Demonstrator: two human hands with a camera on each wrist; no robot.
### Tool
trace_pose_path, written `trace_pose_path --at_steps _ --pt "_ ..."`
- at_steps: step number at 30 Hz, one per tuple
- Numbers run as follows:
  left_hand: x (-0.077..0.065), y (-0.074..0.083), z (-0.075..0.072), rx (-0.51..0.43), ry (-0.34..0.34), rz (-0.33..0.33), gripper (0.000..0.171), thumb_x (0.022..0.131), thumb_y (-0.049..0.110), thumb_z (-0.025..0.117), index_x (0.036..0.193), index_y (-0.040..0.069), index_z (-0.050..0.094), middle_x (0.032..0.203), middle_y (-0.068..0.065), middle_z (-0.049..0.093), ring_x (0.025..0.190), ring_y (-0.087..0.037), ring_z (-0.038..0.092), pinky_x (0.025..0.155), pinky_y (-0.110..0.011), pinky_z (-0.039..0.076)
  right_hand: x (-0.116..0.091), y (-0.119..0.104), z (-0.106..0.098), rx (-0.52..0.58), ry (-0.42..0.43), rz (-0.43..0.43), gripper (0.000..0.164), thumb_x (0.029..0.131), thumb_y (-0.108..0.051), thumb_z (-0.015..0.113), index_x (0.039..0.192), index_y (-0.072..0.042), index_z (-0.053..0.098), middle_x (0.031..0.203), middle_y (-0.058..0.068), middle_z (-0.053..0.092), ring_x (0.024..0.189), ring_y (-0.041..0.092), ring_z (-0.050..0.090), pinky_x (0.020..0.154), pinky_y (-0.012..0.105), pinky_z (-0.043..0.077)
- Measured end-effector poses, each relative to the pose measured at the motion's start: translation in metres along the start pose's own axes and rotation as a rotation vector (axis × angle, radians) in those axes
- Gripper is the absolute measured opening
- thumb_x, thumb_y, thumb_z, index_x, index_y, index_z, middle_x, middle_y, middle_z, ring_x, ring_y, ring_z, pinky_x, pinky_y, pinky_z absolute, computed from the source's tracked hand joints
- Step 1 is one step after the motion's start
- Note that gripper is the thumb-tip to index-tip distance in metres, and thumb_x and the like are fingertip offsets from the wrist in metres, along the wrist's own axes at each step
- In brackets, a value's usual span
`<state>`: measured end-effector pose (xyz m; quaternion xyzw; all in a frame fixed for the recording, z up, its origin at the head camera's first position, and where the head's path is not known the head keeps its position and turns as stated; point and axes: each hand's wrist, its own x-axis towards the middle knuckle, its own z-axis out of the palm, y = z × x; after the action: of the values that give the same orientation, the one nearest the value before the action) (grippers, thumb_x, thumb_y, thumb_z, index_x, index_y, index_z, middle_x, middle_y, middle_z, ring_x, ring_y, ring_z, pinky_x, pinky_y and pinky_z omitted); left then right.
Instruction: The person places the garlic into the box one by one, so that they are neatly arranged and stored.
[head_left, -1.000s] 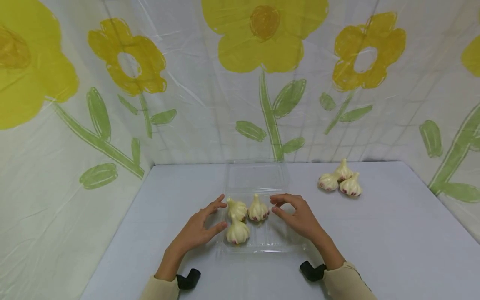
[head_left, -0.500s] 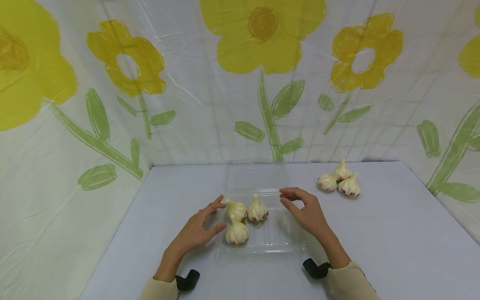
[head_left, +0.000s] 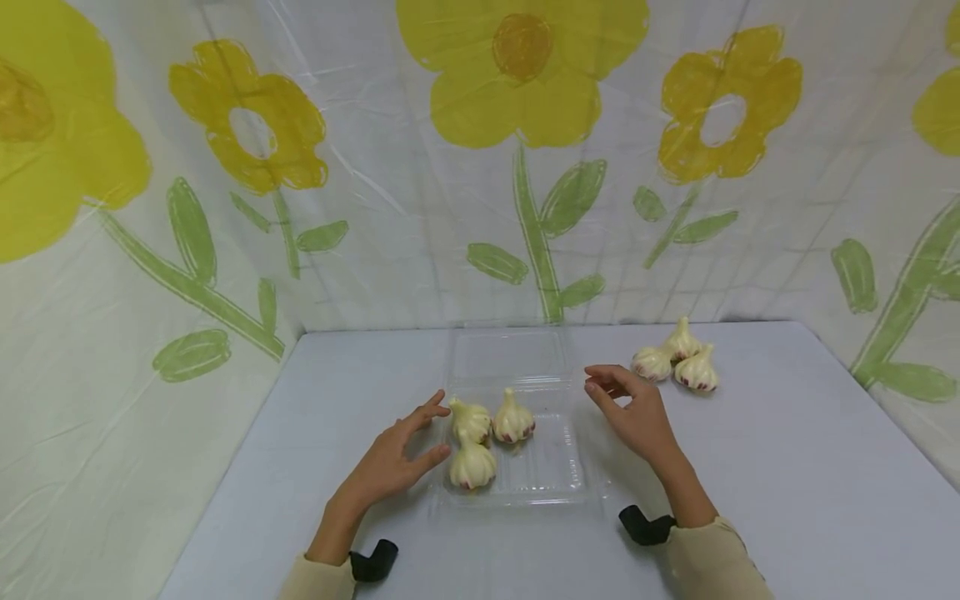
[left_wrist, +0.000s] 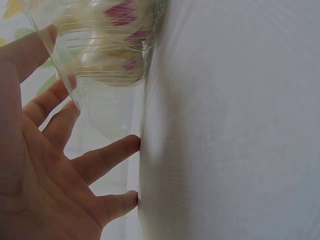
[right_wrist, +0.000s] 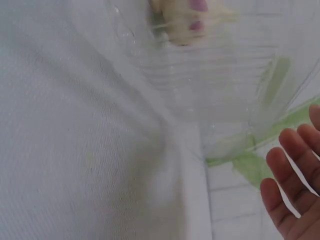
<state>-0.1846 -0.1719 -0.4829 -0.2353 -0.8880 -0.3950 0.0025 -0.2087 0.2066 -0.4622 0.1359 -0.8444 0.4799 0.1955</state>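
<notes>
A transparent hinged plastic container (head_left: 547, 471) lies with its lid (head_left: 512, 354) folded back, holding three garlic bulbs: one at the back left (head_left: 471, 423), one at the front left (head_left: 473, 467), one at the back middle (head_left: 513, 417). My left hand (head_left: 393, 454) is spread along the container's left side, its fingertips right at the rim; in the left wrist view two lower fingertips (left_wrist: 132, 142) reach the tabletop. To the right of the container, my right hand (head_left: 633, 408) hovers with relaxed fingers and nothing in it.
Three more garlic bulbs sit clustered at the back right of the white table (head_left: 787, 467): one at the left (head_left: 651, 364), one at the back (head_left: 682, 342), one at the right (head_left: 697, 371). A flower-painted sheet (head_left: 382, 275) hangs behind the table.
My right hand has moved right and a little back, away from the bulb at the back middle and past the container's right edge. The left hand has stayed at the left rim.
</notes>
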Motion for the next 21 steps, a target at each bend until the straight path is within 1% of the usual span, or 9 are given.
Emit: trace_pose_path --at_steps 7,11,13,18,21 --pt "0.0 -0.001 0.0 0.007 0.006 0.007 0.051 0.099 0.041 0.065 0.145 0.023 0.053 0.167 0.008 0.031 0.134 -0.038 0.057 0.114 -0.078 0.022 0.001 0.009 -0.013 -0.086 0.031 0.057 0.024 0.097 -0.016 0.07 0.118 -0.004 0.073 0.106 0.011 0.077 0.089 0.0 0.063 0.077 0.015 0.052" --pt "0.0 -0.001 0.0 0.003 0.007 -0.001 0.052 0.099 0.041 0.066 0.146 0.026 0.052 0.167 0.01 0.031 0.135 -0.038 0.057 0.115 -0.077 0.021 0.001 0.015 -0.022 -0.126 0.035 0.102 0.027 0.097 -0.017 0.07 0.12 -0.003 0.071 0.108 0.013 0.076 0.089 -0.003 0.06 0.076 0.013 0.05" --pt "0.001 -0.002 0.0 0.002 0.006 -0.007 0.052 0.099 0.042 0.066 0.147 0.028 0.051 0.167 0.011 0.031 0.135 -0.037 0.057 0.116 -0.077 0.021 0.001 0.018 -0.026 -0.146 0.038 0.116 0.027 0.098 -0.018 0.07 0.12 -0.003 0.071 0.109 0.014 0.075 0.089 -0.007 0.058 0.076 0.012 0.05" --pt "0.0 -0.002 0.0 0.001 0.003 -0.012 0.054 0.099 0.042 0.066 0.149 0.031 0.049 0.167 0.01 0.032 0.135 -0.037 0.057 0.116 -0.076 0.021 0.001 0.025 -0.034 -0.155 0.072 0.116 0.028 0.097 -0.017 0.07 0.12 -0.001 0.071 0.11 0.017 0.075 0.087 -0.013 0.055 0.075 0.009 0.048" --pt "0.0 -0.003 0.001 0.003 0.003 -0.009 0.055 0.099 0.042 0.065 0.149 0.031 0.048 0.166 0.01 0.033 0.135 -0.036 0.057 0.116 -0.076 0.022 0.0 0.027 -0.039 -0.136 0.103 0.133 0.028 0.096 -0.016 0.071 0.12 0.0 0.071 0.11 0.019 0.075 0.085 -0.016 0.054 0.073 0.007 0.046"
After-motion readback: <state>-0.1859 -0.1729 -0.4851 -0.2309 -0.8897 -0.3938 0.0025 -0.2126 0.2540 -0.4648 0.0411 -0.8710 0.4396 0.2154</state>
